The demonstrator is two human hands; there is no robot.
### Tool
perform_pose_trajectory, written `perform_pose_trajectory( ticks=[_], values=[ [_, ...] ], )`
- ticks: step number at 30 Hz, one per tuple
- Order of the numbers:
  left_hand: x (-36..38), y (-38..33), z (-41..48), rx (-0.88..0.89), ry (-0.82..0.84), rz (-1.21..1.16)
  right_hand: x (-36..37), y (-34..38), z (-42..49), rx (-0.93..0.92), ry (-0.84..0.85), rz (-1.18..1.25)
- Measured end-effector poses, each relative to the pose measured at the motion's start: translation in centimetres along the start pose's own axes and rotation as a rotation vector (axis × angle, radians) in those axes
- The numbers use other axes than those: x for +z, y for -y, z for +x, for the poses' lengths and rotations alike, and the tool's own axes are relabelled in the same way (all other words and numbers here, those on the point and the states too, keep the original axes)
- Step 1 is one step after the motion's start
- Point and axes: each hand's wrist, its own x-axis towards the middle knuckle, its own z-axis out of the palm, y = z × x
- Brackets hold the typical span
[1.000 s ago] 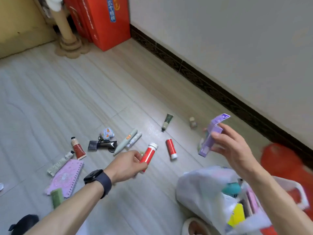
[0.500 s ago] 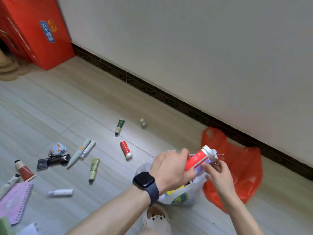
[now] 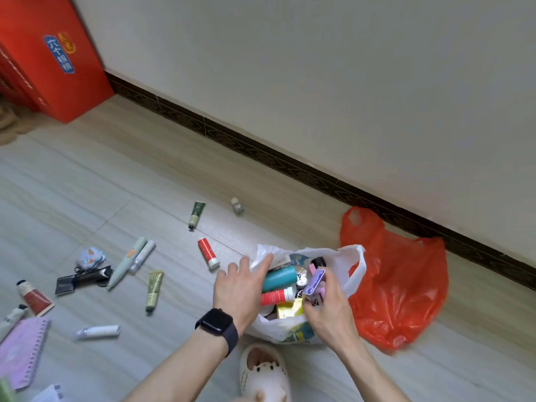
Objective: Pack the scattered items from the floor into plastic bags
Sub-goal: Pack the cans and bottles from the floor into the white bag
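A white plastic bag (image 3: 352, 266) stands open on the floor, holding a teal bottle (image 3: 280, 280), a red tube (image 3: 277, 297) and other small items. My left hand (image 3: 239, 288) hovers over the bag's left rim with fingers straight, holding nothing. My right hand (image 3: 326, 306) grips a purple box (image 3: 314, 281) just inside the bag's mouth. An orange plastic bag (image 3: 400, 282) lies flat to the right. Scattered on the floor to the left are a red tube with a white cap (image 3: 208, 253), green tubes (image 3: 153, 290), two pens (image 3: 130, 264) and a white tube (image 3: 98, 332).
A pink spiral notebook (image 3: 20, 349) lies at the far left, with a red-brown tube (image 3: 33, 297) and a black tube (image 3: 82, 280) nearby. A small bottle (image 3: 237, 205) stands near the dark baseboard (image 3: 261, 152). A red carton (image 3: 49, 56) sits in the corner. My white slipper (image 3: 264, 372) is below the bag.
The red tube my left hand carried now lies in the white bag, and that hand has let go. My right hand has lowered the purple box into the bag's mouth.
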Motion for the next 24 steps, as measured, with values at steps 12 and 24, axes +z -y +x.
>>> perform_pose_trajectory(
  ticks=[12,24],
  values=[
    [-2.2,0.8,0.1,-0.146,-0.113,-0.693,-5.6,-2.0,2.6,0.146,-0.359,-0.188],
    [-5.7,0.8,-2.6,-0.361,0.044,-1.345,-8.6,3.4,3.3,0.286,-0.152,0.589]
  ],
)
